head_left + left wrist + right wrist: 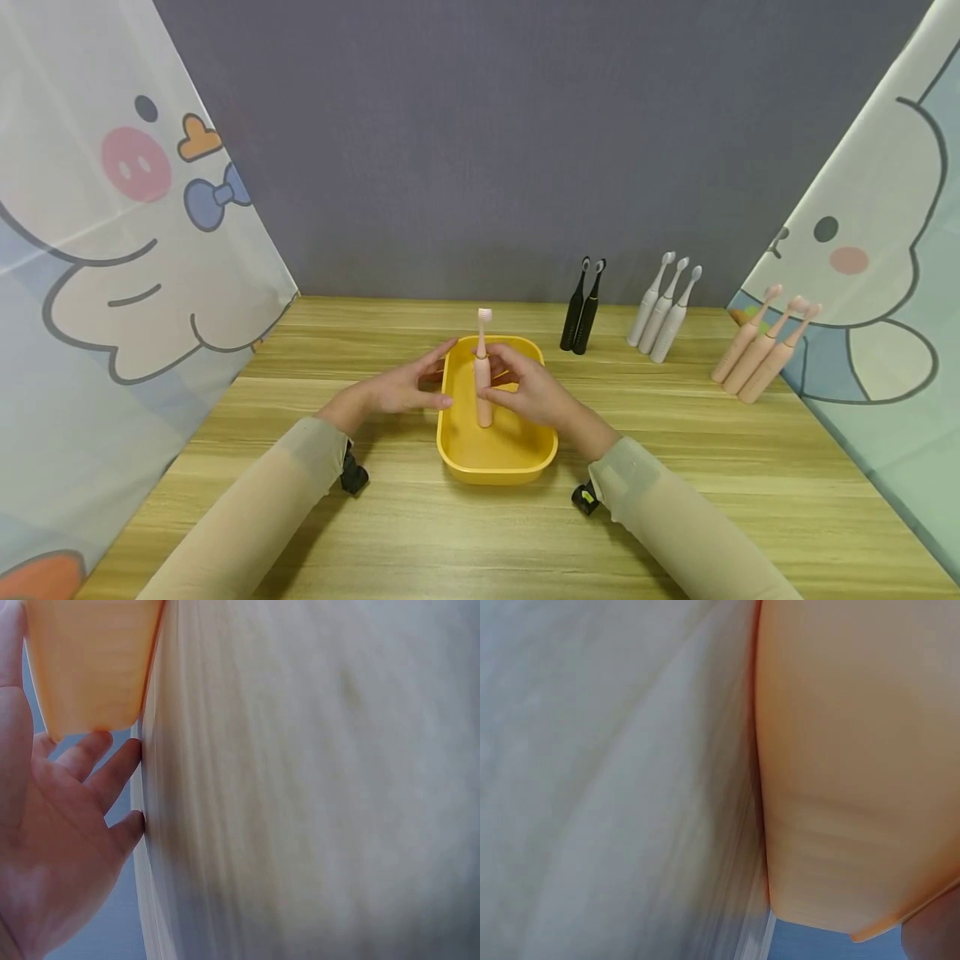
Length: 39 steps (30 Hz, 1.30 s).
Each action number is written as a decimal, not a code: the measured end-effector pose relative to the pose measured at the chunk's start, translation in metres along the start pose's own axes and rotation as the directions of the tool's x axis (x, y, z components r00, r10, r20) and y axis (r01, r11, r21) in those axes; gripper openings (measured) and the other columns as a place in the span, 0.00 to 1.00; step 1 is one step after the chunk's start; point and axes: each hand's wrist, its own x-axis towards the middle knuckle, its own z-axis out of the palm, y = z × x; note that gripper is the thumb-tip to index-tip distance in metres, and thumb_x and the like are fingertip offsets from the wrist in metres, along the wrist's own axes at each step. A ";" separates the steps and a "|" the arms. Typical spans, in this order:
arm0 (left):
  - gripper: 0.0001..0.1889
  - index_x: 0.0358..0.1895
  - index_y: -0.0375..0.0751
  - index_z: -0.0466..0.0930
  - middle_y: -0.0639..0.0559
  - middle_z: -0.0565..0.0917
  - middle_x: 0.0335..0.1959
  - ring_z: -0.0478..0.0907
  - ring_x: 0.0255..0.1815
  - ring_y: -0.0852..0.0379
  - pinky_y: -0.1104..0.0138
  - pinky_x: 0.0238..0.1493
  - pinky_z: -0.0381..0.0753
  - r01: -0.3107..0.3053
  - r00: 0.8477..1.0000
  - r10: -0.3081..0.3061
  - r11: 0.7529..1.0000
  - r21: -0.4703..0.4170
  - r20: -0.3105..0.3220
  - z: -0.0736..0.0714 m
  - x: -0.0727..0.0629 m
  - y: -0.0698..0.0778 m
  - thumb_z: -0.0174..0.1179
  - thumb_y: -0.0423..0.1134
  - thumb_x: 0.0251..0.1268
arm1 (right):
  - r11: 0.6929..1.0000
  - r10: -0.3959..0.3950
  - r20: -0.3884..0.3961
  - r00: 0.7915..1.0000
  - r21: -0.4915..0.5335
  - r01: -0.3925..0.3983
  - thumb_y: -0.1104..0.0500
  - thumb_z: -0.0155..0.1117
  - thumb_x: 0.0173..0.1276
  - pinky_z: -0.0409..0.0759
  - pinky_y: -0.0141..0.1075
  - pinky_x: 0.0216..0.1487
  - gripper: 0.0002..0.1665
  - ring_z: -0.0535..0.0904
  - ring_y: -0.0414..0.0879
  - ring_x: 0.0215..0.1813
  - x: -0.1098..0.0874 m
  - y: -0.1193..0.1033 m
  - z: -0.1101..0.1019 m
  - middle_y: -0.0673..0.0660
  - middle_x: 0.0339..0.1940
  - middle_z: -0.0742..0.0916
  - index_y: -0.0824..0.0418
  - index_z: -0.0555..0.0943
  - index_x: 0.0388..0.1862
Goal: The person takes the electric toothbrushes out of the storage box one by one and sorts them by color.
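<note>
An upright pink electric toothbrush (483, 392) stands inside a yellow oval bin (498, 477) in the middle of the table. Thumb and fingers of my right hand (534, 392) reach over the bin's right rim and pinch the toothbrush's handle. At the bin's left side is my left hand (401, 387), thumb and fingers spread along the rim. The left wrist view shows the fingers of that hand (67, 810) against the outer wall of the bin (97, 667). In the right wrist view the bin's wall (855, 787) hides most of the right hand.
Two black electric toothbrushes (582, 312) stand at the back, right of the bin. Three white ones (663, 315) are farther right, and three pink ones (763, 354) stand near the right edge. A grey panel (480, 150) rises behind the wooden table (465, 550), with printed cloths on both sides.
</note>
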 end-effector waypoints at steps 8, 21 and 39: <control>0.58 0.93 0.65 0.33 0.41 0.57 0.91 0.56 0.91 0.36 0.30 0.87 0.54 0.015 1.000 -0.014 1.000 0.015 -0.015 0.000 -0.001 -0.001 0.71 0.55 0.76 | 0.997 0.060 0.043 0.997 0.052 -0.062 0.66 0.77 0.72 0.93 0.44 0.59 0.32 0.90 0.57 0.56 0.000 -0.001 -0.001 0.64 0.60 0.88 0.67 0.76 0.72; 0.59 0.92 0.66 0.33 0.42 0.57 0.91 0.56 0.91 0.36 0.32 0.88 0.53 0.008 1.000 -0.008 1.000 -0.004 -0.007 0.000 -0.002 -0.005 0.72 0.58 0.74 | 0.992 0.106 0.105 0.989 0.054 -0.112 0.64 0.78 0.73 0.92 0.41 0.58 0.31 0.89 0.51 0.56 -0.002 -0.004 -0.003 0.59 0.56 0.91 0.63 0.77 0.71; 0.60 0.93 0.62 0.32 0.41 0.55 0.92 0.55 0.91 0.36 0.32 0.88 0.54 0.010 1.000 -0.010 1.000 0.001 0.000 0.000 0.000 -0.001 0.72 0.58 0.74 | 0.982 0.158 -0.016 0.987 0.110 -0.155 0.64 0.78 0.73 0.91 0.40 0.56 0.27 0.89 0.48 0.52 -0.002 -0.001 -0.005 0.59 0.51 0.91 0.59 0.80 0.68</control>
